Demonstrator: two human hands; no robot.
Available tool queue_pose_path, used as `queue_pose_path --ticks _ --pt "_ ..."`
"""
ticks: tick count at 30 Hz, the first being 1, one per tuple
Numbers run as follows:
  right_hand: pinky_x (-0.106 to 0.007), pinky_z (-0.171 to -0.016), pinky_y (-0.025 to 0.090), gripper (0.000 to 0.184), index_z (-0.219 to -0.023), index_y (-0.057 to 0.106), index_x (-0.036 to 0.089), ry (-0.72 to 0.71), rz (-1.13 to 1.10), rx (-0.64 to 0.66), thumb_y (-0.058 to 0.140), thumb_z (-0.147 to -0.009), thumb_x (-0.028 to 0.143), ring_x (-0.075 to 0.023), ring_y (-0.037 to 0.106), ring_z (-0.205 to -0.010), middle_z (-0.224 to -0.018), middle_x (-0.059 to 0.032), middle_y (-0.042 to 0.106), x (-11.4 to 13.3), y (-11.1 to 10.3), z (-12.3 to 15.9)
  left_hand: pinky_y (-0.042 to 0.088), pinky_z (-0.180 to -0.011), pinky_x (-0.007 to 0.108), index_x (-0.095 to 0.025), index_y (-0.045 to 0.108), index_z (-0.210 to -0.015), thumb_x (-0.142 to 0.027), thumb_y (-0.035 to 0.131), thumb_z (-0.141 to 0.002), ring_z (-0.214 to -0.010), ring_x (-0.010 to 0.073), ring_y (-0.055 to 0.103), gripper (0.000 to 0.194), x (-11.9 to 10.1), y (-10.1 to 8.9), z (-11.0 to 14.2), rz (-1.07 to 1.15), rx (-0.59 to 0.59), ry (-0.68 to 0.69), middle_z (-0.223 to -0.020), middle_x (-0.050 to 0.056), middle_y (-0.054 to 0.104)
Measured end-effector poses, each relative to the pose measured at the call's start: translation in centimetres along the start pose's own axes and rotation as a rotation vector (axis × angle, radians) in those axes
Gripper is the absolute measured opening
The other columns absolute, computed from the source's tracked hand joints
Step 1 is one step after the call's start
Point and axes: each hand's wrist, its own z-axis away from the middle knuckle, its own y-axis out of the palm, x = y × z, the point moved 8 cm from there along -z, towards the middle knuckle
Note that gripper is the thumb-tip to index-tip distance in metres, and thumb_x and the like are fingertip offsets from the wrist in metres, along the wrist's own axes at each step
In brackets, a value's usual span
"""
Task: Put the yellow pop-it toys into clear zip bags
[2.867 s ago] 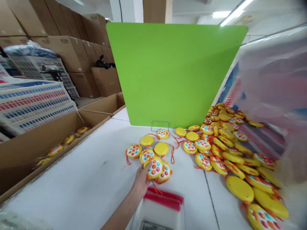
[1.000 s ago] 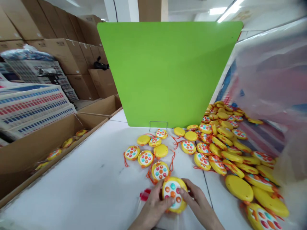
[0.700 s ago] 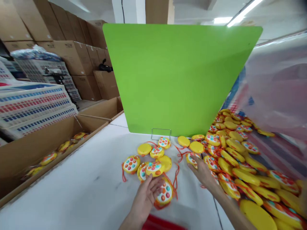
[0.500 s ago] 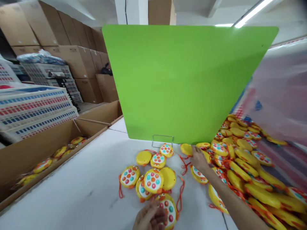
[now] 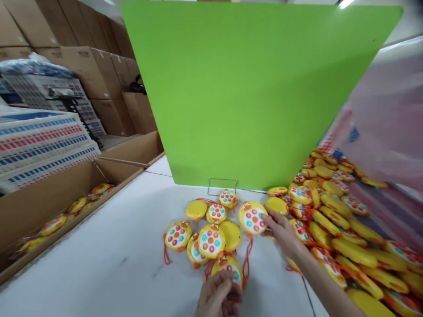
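OK, your R hand (image 5: 276, 228) has a yellow duck button toy (image 5: 253, 218) pinched at its 3 o'clock rim: thumb on the front by the coloured buttons, other fingers mostly hidden behind, so can't tell how far they wrap. Your L hand (image 5: 218, 296) sits at abt 7 o'clock from it, fingers slack & half-curled w/ nothing visible in them, over the nearest duck (image 5: 228, 265); can't tell if they touch it. A loose cluster of ducks (image 5: 211, 241) lies on the white tabletop (image 5: 115, 268) at 8 to 10 o'clock from the held one, a big heap (image 5: 352, 252) at 3, and a cardboard carton (image 5: 33, 196) w/ wrapped ones at 9.

Handling: looks like hollow hard plastic, so prob. light & stiff, maybe slick on the smooth back, not v. fragile. Best grip is the rounded rim, thumb in front, fingers behind, off the buttons, which may press in. Mind the orange cords (image 5: 247, 259): limp by the look of them & likely to snag nearby ducks; don't lift by one.
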Motion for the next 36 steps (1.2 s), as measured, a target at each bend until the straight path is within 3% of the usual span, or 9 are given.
queue_pose_path --ticks 5,8,14,17,21,26,30,33,36 --pt "-0.028 -0.063 0.051 0.040 -0.114 0.057 0.020 0.015 -0.207 0.175 0.056 -0.081 0.044 -0.0179 0.060 -0.076 -0.090 -0.0044 0.065 1.6 2.5 8.8 0.047 -0.060 0.025 -0.016 0.059 -0.100 -0.049 0.067 -0.068 -0.082 0.0199 0.061 0.047 -3.0 1.6 1.8 -0.151 -0.050 0.197 -0.094 0.010 0.065" --pt "-0.026 -0.064 0.047 0.037 -0.110 0.060 0.018 -0.032 -0.183 0.247 0.060 -0.079 0.040 -0.0166 0.056 -0.075 -0.085 -0.0031 0.064 3.0 3.5 11.3 0.049 -0.057 0.025 -0.019 0.053 -0.113 -0.046 0.069 -0.066 -0.086 0.0229 0.060 0.057 -4.2 3.8 2.8 -0.320 0.078 0.258 -0.106 0.010 0.061" --pt "-0.023 -0.057 0.045 0.039 -0.114 0.057 0.018 -0.006 -0.233 0.231 0.055 -0.083 0.041 -0.0156 0.054 -0.074 -0.090 -0.0042 0.063 2.5 4.1 14.7 0.049 -0.071 0.027 -0.017 0.059 -0.104 -0.035 0.067 -0.071 -0.088 0.0222 0.058 0.039 -5.0 5.6 4.2 -0.557 0.148 0.358 -0.094 0.006 0.062" --pt "-0.023 -0.053 0.044 0.039 -0.112 0.057 0.018 0.008 -0.231 0.216 0.057 -0.082 0.042 -0.0154 0.054 -0.071 -0.088 -0.0043 0.063 1.8 3.9 16.4 0.048 -0.072 0.028 -0.017 0.062 -0.100 -0.032 0.071 -0.065 -0.087 0.0234 0.057 0.039 -4.4 6.6 4.6 -0.695 0.267 0.333 -0.091 0.005 0.063" --pt "-0.024 -0.053 0.048 0.036 -0.107 0.056 0.020 0.110 -0.440 0.026 0.055 -0.082 0.045 -0.0160 0.057 -0.070 -0.087 -0.0033 0.062 0.2 3.4 17.9 0.047 -0.079 0.031 -0.018 0.052 -0.117 -0.031 0.070 -0.067 -0.099 0.0258 0.057 0.055 -3.1 7.9 5.3 -0.523 0.397 0.291 -0.108 0.009 0.061" --pt "-0.029 -0.064 0.051 0.033 -0.097 0.053 0.019 0.090 -0.571 -0.190 0.058 -0.079 0.046 -0.0201 0.061 -0.081 -0.093 -0.0051 0.063 -1.4 4.7 18.9 0.046 -0.085 0.032 -0.019 0.038 -0.130 -0.027 0.070 -0.069 -0.104 0.0248 0.055 0.069 -0.9 6.3 6.2 -0.459 0.242 0.294 -0.118 0.010 0.057" --pt "-0.027 -0.060 0.051 0.031 -0.096 0.052 0.018 -0.027 -0.177 -0.134 0.042 -0.088 0.046 -0.0191 0.063 -0.077 -0.087 -0.0056 0.065 -2.0 5.8 19.4 0.046 -0.084 0.031 -0.017 0.039 -0.130 -0.025 0.071 -0.066 -0.098 0.0245 0.057 0.071 -1.1 4.6 6.9 -0.589 0.177 0.369 -0.111 0.010 0.060" --pt "-0.029 -0.060 0.051 0.033 -0.094 0.055 0.018 -0.099 0.175 -0.160 0.041 -0.087 0.047 -0.0207 0.062 -0.078 -0.087 -0.0069 0.065 -3.3 3.3 19.0 0.049 -0.075 0.030 -0.016 0.046 -0.123 -0.025 0.076 -0.060 -0.092 0.0249 0.060 0.070 -2.9 2.8 5.9 -0.535 0.054 0.385 -0.104 0.009 0.063" --pt "-0.041 -0.076 0.048 0.035 -0.099 0.056 0.017 -0.130 0.354 -0.302 0.051 -0.079 0.045 -0.0275 0.058 -0.091 -0.099 -0.0114 0.062 -4.6 -1.9 17.5 0.051 -0.066 0.029 -0.017 0.051 -0.112 -0.031 0.074 -0.063 -0.088 0.0234 0.062 0.056 -4.4 1.1 4.2 -0.188 -0.031 0.313 -0.100 0.009 0.064"
